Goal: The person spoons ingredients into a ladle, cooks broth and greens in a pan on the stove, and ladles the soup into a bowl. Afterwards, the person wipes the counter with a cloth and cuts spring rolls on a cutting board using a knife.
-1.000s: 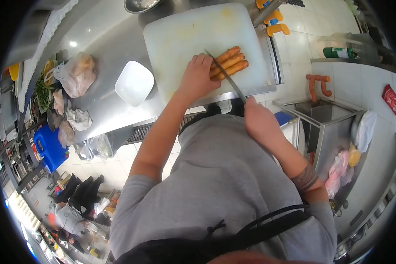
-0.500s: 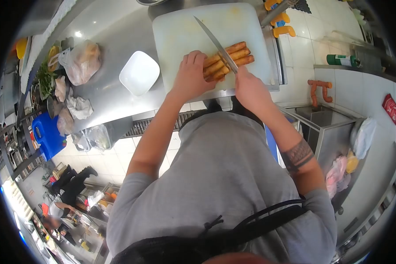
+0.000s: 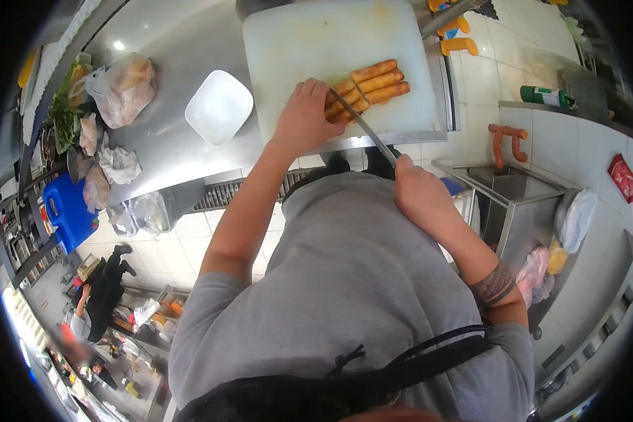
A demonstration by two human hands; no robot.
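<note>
Several golden-brown fried rolls (image 3: 381, 83) lie side by side on a white cutting board (image 3: 295, 49). A crosswise cut shows near their middle. My left hand (image 3: 304, 121) is closed around their left ends, with its fingertips partly out of sight. In my right hand (image 3: 423, 191) is the handle of a kitchen knife (image 3: 364, 126). The blade slants up and left across the rolls' near side, its tip close to my left fingers. Whether the edge is in the rolls or just touching them, I cannot tell.
A white square bowl (image 3: 219, 109) stands on the steel counter left of the board. Farther left are a tied plastic bag (image 3: 123, 88), crumpled cloths and a blue jerrycan (image 3: 69, 213). To the right is a steel sink (image 3: 520, 184). Another person (image 3: 105, 292) works at lower left.
My right hand has drawn the knife back toward my body and right, and the blade has shifted left along the rolls. A cut line now shows in them. My left hand stays put.
</note>
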